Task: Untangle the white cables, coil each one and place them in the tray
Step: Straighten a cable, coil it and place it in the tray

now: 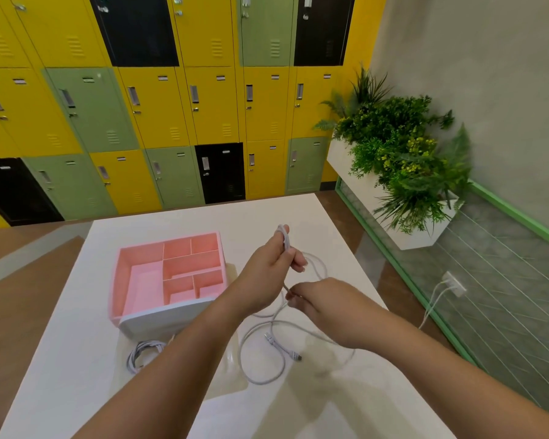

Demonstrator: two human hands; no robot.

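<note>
White cable (260,369) sorting, roughly midway by the look of it. One long cable is being worked on. Part of it is lifted off the table (76,391), and the rest lies in loose loops just in front of the hands, with its plug ends (295,355) resting on the tabletop among those loops.

The upper stretch is gripped in the left hand (268,267), fingers curled round it and a short bend poking up past the fist. It's probably held high so the slack can hang free and any crossings can be spotted. Lower down, the same cable is pinched between the thumb and fingertips of the right hand (314,299), most likely so the next loop can be guided in neatly.

A second cable (140,354), bundled into a coil, is parked on the table just in front of the pink tray (116,280) and is partly hidden by the left forearm. No cable is seen in the tray's compartments, so nothing is counted as put away yet.
</note>
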